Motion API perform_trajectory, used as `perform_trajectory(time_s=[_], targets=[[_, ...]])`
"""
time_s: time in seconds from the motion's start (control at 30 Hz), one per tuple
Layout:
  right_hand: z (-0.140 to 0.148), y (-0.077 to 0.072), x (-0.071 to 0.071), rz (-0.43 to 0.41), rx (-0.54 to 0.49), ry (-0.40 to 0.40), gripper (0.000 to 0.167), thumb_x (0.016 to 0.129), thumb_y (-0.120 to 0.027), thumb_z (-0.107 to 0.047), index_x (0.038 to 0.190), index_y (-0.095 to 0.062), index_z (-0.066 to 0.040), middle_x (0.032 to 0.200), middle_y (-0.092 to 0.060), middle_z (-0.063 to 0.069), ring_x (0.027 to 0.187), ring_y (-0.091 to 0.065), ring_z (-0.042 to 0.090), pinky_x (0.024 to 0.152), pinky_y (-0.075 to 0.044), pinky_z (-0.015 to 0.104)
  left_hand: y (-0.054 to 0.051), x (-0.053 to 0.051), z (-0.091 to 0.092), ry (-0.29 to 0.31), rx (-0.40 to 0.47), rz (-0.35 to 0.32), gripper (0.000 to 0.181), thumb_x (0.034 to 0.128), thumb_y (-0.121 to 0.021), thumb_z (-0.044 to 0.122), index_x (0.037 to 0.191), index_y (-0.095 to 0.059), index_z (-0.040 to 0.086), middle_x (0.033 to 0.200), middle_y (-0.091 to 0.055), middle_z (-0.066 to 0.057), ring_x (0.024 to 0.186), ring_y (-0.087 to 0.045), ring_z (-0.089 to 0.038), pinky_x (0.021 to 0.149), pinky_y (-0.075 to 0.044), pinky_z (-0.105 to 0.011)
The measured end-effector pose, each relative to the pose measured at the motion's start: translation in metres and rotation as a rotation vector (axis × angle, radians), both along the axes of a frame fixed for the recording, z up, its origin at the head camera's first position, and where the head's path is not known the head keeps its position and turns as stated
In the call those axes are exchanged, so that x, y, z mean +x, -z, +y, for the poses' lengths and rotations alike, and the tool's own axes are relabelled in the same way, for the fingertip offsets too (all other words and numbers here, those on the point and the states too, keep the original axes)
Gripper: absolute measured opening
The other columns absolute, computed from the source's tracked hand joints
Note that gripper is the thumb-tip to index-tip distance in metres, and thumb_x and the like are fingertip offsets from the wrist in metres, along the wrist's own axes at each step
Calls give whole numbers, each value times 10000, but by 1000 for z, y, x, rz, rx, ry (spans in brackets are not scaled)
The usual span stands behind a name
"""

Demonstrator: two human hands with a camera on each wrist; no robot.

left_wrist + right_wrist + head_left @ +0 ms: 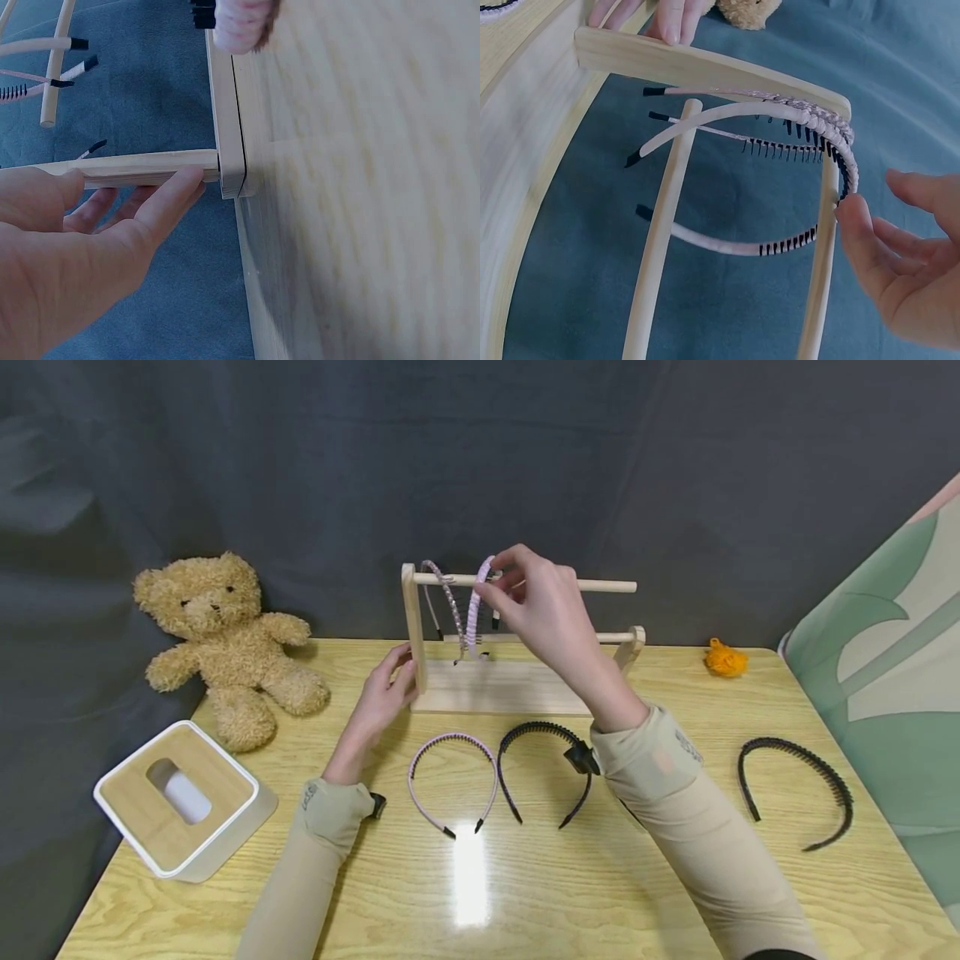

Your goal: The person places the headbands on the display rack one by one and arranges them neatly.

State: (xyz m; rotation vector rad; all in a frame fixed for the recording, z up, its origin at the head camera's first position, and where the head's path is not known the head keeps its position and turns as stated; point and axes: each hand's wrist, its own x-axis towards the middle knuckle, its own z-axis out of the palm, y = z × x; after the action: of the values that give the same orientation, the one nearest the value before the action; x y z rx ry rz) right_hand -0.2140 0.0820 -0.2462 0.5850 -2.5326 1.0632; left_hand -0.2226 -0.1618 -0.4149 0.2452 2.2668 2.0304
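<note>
A white box [217, 853] with a wooden lid [142, 818] shows something white [186, 795] inside its slot. The left hand [382, 695] rests unclenched against the wooden rack [510, 687], whose upper rod [607, 586] carries glittery [453, 610] and lilac headbands [473, 614]. The right hand [549, 608], loosely spread, has its thumb beside the lilac one.

From my end I see the left arm [303, 860] stretched forward, with the left hand [384, 689] held low, thumb set opposite the fingers. The right arm [697, 835] slants forward and inward, and the right hand [546, 610] is raised higher, its back showing in the head view, thumb parted from bent fingers.
</note>
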Motion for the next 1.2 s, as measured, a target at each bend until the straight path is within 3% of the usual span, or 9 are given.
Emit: perform_trajectory(time_s=[0.53, 0.73, 0.83, 1.0, 1.13, 1.2], targets=[[57, -7, 32, 41, 10, 70, 238, 1051, -735, -204, 1215, -748, -32, 1105, -781, 117, 931, -766, 287, 872, -646, 462, -1, 0, -1, 0, -18, 0, 486, 1189, -374, 169, 1643, -354, -1, 1589, -388, -271, 1449, -454, -474, 1183, -455, -491], [88, -13, 45, 20, 29, 117, 261, 1065, -715, -239, 1243, -756, -53, 1160, -772, 104, 959, -751, 272, 836, -553, 145, 0, -1, -1, 4, -24, -4, 493, 1188, -384, 179, 1651, -350, 15, 1600, -386, -259, 1448, -461, -466, 1178, -462, -486], [105, -14, 48, 19, 53, 146, 270, 1070, -706, -257, 1253, -759, -67, 1148, -776, 105, 934, -735, 143, 800, -486, 52, 2, -1, -1, 4, -20, 0, 492, 1187, -391, 176, 1652, -353, 18, 1597, -392, -258, 1447, -463, -462, 1178, -463, -478], [138, -9, 49, 13, 80, 166, 256, 1074, -703, -245, 1252, -758, -69, 1155, -771, 125, 884, -593, -171, 810, -464, 26, 2, -1, -1, 4, -13, 12, 485, 1186, -393, 174, 1643, -367, 12, 1574, -412, -263, 1434, -475, -466, 1177, -463, -491], [164, 0, 53, -40, 71, 176, 254, 1079, -695, -223, 1278, -751, -76, 1183, -753, 58, 921, -585, -194, 764, -464, 37, 1, -1, 0, 4, -11, 14, 481, 1187, -395, 174, 1637, -375, 4, 1556, -422, -270, 1425, -482, -470, 1179, -461, -498], [175, 5, 54, -59, 68, 180, 254, 1083, -687, -227, 1283, -752, -85, 1164, -737, -72, 925, -601, -178, 720, -465, 51, 1, -1, -1, 2, -13, 14, 482, 1187, -392, 175, 1637, -374, 3, 1555, -421, -272, 1428, -479, -471, 1180, -460, -501]])
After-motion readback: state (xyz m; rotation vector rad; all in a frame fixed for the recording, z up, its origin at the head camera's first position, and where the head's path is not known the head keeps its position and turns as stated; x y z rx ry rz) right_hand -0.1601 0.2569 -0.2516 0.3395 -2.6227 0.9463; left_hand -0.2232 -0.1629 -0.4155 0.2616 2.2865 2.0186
